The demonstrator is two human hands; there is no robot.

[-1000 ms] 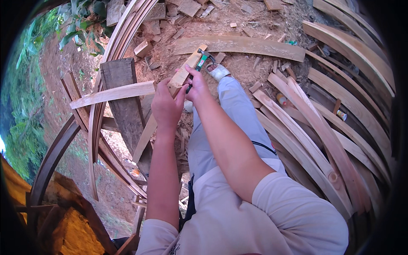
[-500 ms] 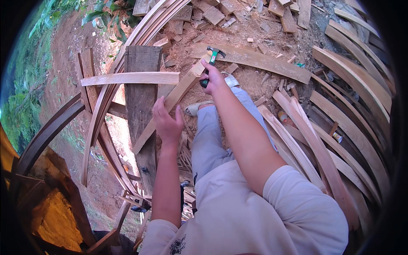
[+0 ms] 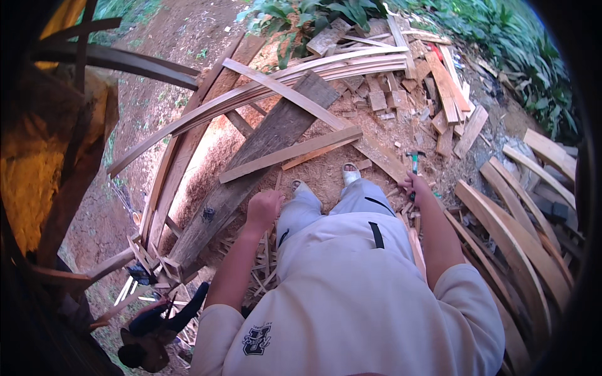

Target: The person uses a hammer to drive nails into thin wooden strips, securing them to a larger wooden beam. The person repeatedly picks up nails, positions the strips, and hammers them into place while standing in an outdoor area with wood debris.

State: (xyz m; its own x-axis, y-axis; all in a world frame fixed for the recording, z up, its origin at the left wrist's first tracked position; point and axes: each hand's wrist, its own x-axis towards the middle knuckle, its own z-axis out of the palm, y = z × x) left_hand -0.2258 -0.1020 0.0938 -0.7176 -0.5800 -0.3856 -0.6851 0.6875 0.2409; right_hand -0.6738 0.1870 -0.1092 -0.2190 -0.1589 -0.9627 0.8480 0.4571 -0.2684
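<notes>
My right hand (image 3: 416, 185) is wrapped round the handle of a green-and-black claw hammer (image 3: 414, 161), its head pointing away from me. On my left side, my left hand (image 3: 264, 209) hangs by my thigh with its fingers curled in; nothing shows in them. Beyond that hand, a squared length of wood (image 3: 291, 154) lies slantwise across a thick weathered plank (image 3: 216, 207). Its far end juts past the plank, above my feet. Neither hand touches it. A long pale strip (image 3: 282, 89) crosses the plank's far end.
A stack of bent wooden strips (image 3: 251, 94) curves across the far left. Offcuts (image 3: 382, 97) pile up ahead, and curved boards (image 3: 508, 244) fill the right side. Another person (image 3: 153, 332) is at the lower left, near a yellow-brown sheet (image 3: 25, 163). Leafy plants (image 3: 527, 81) grow behind.
My left hand has come off the squared wood and drawn back to my side. The hammer, still in my right hand, has moved away from the wood to the right. My view has turned.
</notes>
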